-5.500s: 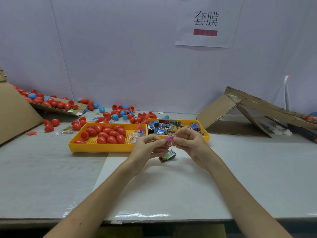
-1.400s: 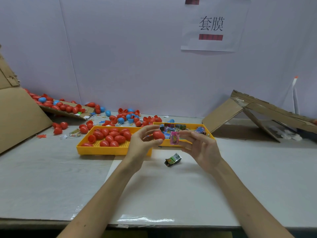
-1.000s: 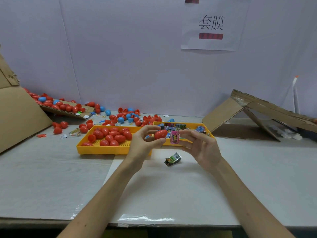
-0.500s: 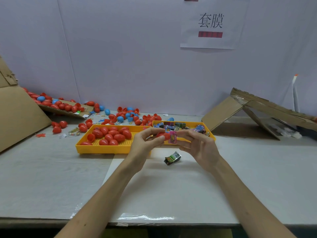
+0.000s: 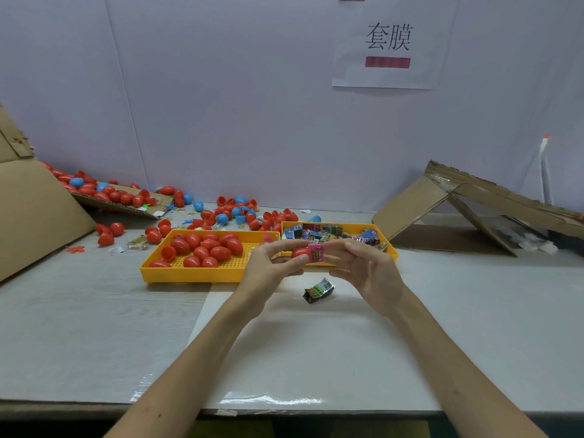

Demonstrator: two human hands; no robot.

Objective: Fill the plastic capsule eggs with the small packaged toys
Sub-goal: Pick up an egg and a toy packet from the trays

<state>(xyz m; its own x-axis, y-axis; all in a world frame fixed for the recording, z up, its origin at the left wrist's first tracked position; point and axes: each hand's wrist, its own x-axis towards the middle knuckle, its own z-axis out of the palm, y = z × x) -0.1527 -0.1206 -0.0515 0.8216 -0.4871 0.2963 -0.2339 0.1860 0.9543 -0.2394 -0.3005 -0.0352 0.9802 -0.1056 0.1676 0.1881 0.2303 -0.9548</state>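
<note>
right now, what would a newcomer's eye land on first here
Most likely the two hands at centre: the left hand holds a red capsule egg against a pink toy packet in the right hand. Behind them sit two yellow trays, and loose red and blue eggs are scattered toward the wall.

Open table (image 5: 316, 349) lies before the hands; yellow trays (image 5: 192, 273) and a green packet (image 5: 317, 290) block farther reach.
</note>
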